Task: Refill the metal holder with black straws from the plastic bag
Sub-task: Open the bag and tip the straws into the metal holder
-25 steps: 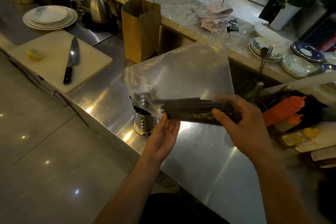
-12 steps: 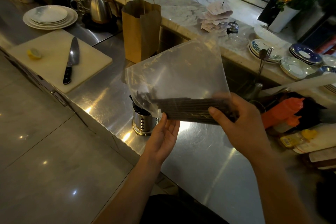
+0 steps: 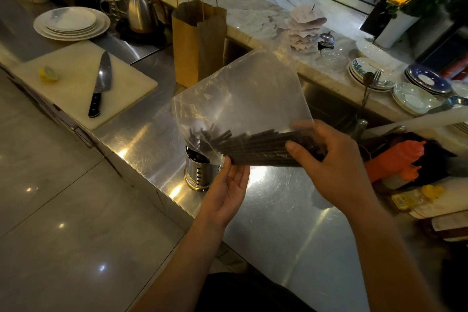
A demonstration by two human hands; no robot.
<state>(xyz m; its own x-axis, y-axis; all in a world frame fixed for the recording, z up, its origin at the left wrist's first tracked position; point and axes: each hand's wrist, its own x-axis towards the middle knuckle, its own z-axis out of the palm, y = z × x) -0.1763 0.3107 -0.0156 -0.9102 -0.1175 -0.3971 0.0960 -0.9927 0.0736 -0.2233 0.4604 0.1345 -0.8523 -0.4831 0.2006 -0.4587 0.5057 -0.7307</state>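
The right hand (image 3: pixel 336 159) pinches the black straws (image 3: pixel 255 147) through the plastic bag (image 3: pixel 240 99); their long axis lies level, loose ends above the metal holder (image 3: pixel 198 172) (left hand (image 3: pixel 228 190) nearer, fingers spread).

Café bar: steel counter (image 3: pixel 278 223) (stacked plates (image 3: pixel 71 24)).

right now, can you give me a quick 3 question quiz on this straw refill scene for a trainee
1. True or false: the black straws lie loose on the counter.
2. Which hand grips the straw bundle through the plastic bag? A) right hand B) left hand C) neither
3. Fill in: the metal holder stands on the steel counter, just below the bag's ____ end.

Key
1. False; they are inside the bag, held above the counter.
2. A; the left hand is open, fingertips at the bag's lower edge.
3. Left.
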